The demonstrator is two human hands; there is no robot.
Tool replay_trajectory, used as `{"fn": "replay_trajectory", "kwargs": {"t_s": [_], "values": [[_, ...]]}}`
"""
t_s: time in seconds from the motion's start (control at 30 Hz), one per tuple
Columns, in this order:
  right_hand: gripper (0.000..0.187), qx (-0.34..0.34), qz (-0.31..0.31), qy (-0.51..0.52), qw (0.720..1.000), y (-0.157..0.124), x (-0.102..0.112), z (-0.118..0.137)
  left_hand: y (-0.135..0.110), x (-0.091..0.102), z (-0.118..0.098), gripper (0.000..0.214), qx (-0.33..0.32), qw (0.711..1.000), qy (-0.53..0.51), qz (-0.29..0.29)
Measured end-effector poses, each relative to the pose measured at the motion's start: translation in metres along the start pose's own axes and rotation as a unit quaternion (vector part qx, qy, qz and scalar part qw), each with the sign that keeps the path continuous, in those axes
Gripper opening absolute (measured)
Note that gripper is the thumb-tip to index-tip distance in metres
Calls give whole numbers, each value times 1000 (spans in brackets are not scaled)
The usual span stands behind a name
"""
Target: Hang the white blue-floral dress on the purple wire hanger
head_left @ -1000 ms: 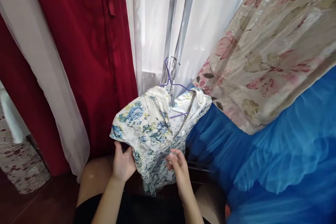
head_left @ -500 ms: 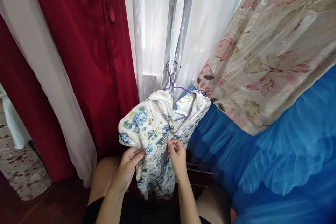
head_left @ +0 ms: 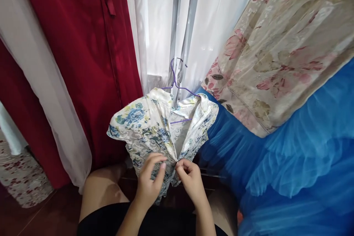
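Centrally, a small floral dress (head_left: 143,125) hangs on a purple hanger (head_left: 179,89), whose hook rests against a metal pole (head_left: 177,18) in front of white sheer fabric (head_left: 157,25). Room is tight. A dark red garment (head_left: 83,62) presses close on the left. On the right a blue tulle skirt (head_left: 290,162) touches the dress's edge, with a cream rose-print fabric (head_left: 290,44) hanging above it. The only open space lies near and left, over the wooden floor (head_left: 41,217) and a speckled rug (head_left: 19,177).

The dress's long axis runs from its collar at the far end down to its hem at the near end. Its split front faces the person, and one short sleeve juts out to the left.

The left hand (head_left: 149,184) and right hand (head_left: 192,180) meet low on the front opening. The left fingers (head_left: 159,171) are curled, pinching one edge of the cloth. The right fingers (head_left: 181,167) are pinched tight on the opposite edge, and the two sets of fingers almost touch.
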State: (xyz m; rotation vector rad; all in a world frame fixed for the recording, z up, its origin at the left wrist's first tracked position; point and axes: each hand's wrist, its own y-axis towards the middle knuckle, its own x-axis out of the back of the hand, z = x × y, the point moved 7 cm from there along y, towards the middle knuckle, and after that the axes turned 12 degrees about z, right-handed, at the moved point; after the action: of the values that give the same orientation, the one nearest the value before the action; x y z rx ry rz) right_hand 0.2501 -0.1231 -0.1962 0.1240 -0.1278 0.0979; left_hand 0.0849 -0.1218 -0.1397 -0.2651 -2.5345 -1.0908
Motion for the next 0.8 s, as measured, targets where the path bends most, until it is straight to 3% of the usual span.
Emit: {"fn": "replay_trajectory", "kwargs": {"t_s": [0.07,0.13,0.37,0.47,0.53,0.67,0.8], "values": [[24,-2,-1,-12,1000,-6,4,10,-1,-27,-1,33,26,993,-12,111],[26,-6,-2,-17,1000,-12,8,16,-2,-41,-2,36,41,984,-34,167],[25,-14,-16,-34,999,-28,27,28,5,-55,-8,39,50,965,-106,232],[26,-11,-31,-34,999,-31,31,34,6,-63,-11,36,47,968,-104,225],[27,-13,-28,-33,999,-33,30,38,7,-65,-13,28,38,978,-89,187],[34,-8,-2,-19,1000,-39,28,45,8,-60,-21,15,-7,993,-70,95],[38,23,20,12,999,-44,35,49,9,-54,-26,18,-36,993,-78,76]]}}
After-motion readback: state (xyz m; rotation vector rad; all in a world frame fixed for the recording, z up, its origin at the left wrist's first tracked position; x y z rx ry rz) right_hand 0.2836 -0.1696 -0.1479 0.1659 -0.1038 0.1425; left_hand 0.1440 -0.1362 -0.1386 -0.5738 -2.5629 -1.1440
